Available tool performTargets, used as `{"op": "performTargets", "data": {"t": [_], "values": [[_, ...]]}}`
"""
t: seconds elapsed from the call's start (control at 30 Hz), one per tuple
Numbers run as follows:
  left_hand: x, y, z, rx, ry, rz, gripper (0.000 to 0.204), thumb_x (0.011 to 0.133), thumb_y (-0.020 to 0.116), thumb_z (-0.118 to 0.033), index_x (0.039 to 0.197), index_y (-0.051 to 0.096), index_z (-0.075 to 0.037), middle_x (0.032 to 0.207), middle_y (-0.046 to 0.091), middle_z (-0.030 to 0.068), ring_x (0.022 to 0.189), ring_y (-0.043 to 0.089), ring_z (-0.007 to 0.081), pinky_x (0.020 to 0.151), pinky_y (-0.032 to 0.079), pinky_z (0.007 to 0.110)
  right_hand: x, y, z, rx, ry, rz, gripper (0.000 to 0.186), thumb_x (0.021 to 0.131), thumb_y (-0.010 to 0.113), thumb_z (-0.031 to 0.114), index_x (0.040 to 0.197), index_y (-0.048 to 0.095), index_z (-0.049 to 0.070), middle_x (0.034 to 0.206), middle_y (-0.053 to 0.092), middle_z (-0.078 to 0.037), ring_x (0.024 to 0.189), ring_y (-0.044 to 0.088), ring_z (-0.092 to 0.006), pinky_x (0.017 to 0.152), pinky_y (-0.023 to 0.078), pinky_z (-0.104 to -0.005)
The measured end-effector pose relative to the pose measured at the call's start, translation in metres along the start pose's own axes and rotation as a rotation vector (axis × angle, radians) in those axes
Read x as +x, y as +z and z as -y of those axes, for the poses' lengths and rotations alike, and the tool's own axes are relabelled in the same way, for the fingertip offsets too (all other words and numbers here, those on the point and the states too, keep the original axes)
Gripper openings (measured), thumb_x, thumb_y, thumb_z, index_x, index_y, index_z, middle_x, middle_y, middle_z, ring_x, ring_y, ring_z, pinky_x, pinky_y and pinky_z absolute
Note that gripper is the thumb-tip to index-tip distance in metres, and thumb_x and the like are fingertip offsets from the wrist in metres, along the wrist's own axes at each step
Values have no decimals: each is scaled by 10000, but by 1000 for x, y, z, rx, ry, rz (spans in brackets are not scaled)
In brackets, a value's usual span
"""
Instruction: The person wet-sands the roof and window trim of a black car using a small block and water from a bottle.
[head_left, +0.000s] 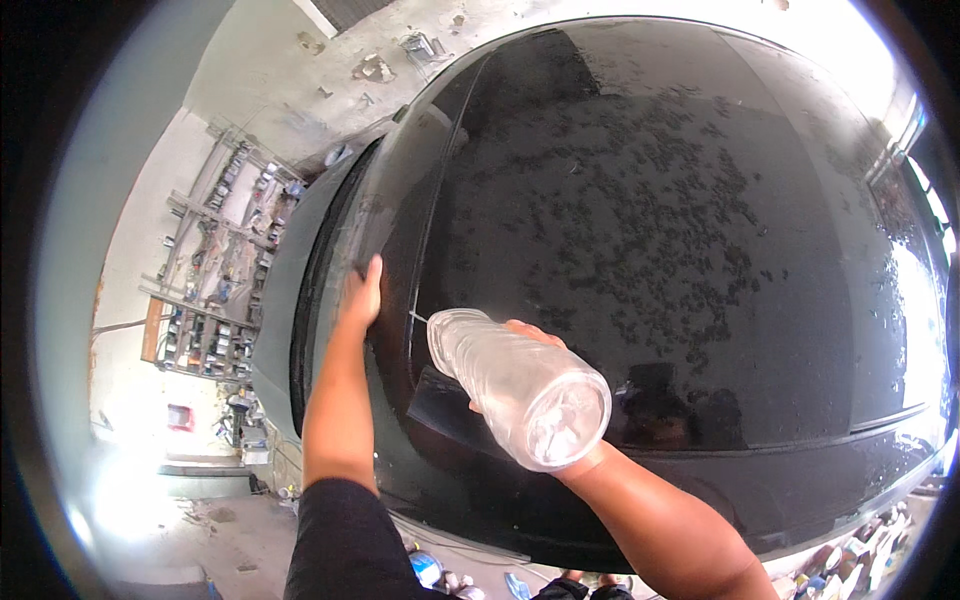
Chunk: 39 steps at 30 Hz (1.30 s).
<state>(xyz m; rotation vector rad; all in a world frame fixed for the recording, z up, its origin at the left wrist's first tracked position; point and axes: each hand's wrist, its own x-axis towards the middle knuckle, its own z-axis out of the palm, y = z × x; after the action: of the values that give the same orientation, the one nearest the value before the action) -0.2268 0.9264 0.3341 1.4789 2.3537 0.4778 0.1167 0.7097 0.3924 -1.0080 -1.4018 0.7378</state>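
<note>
A clear, ribbed plastic bottle (520, 385) is tilted in my right hand (535, 332), fingers wrapped round its far side. Its narrow end points left, and a thin pale line comes from it, whether nozzle or jet I cannot tell. Beneath lies the glossy black roof (600, 240) of a car, with many wet droplets and streaks on its middle. My left hand (366, 293) rests on the roof's left edge beside the windshield, thumb apart from the fingers, which are partly hidden. Between the arms a dark, smooth-edged patch (450, 412) shows on the roof near its front corner.
The car's grey-looking hood (305, 215) lies beyond the windshield at left. Shelves crowded with small containers (215, 250) stand against the left wall. Assorted bottles and cloths (850, 560) lie along the lower right edge, and a blue-and-white item (426, 569) sits below the car side.
</note>
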Motion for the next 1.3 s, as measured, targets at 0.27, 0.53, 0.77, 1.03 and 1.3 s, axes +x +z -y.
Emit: {"op": "performTargets", "data": {"t": [0.27, 0.53, 0.77, 1.03, 1.3], "values": [[-225, -14, 98, 87, 25, -18, 870, 962, 310, -588, 1449, 166, 118, 1540, 122, 284, 1445, 99, 387, 1175, 88, 434, 1, -6, 12, 277, 102, -19, 632, 698, 823, 169, 1228, 525, -5, 1238, 590, -157, 1127, 599, -222, 941, 471, -302], [-99, 29, -65, 317, 718, 3, 604, 1005, 314, -413, 1515, 185, -116, 1582, 158, 94, 1458, 130, 317, 1126, 152, 584, 1, -7, 5, 253, 161, -24, 537, 804, 750, 216, 1247, 519, 18, 1259, 521, -108, 1147, 547, -218, 985, 455, -328], [105, 57, -195, 234, 645, 92, 693, 969, 235, -573, 1516, 193, -150, 1589, 145, 61, 1455, 139, 313, 1147, 142, 557, 6, -20, 10, 1, -170, -6, 718, 747, 762, 225, 1373, 450, 63, 1329, 506, -220, 1086, 616, -357, 797, 569, -372], [111, 32, -97, -161, 126, 200, 960, 882, 393, -696, 1451, 256, 65, 1543, 205, 227, 1441, 197, 310, 1167, 168, 406, 12, -26, 14, -40, -119, -46, 714, 747, 764, 295, 1351, 466, 59, 1291, 537, -190, 1033, 641, -337, 717, 595, -357], [-69, -13, 57, -24, 316, 85, 828, 965, 322, -581, 1459, 212, 74, 1545, 167, 250, 1452, 129, 339, 1182, 94, 394, 11, -3, 8, 36, -104, -24, 596, 699, 821, 263, 1188, 574, 27, 1199, 600, -163, 1049, 638, -266, 879, 530, -358]]}}
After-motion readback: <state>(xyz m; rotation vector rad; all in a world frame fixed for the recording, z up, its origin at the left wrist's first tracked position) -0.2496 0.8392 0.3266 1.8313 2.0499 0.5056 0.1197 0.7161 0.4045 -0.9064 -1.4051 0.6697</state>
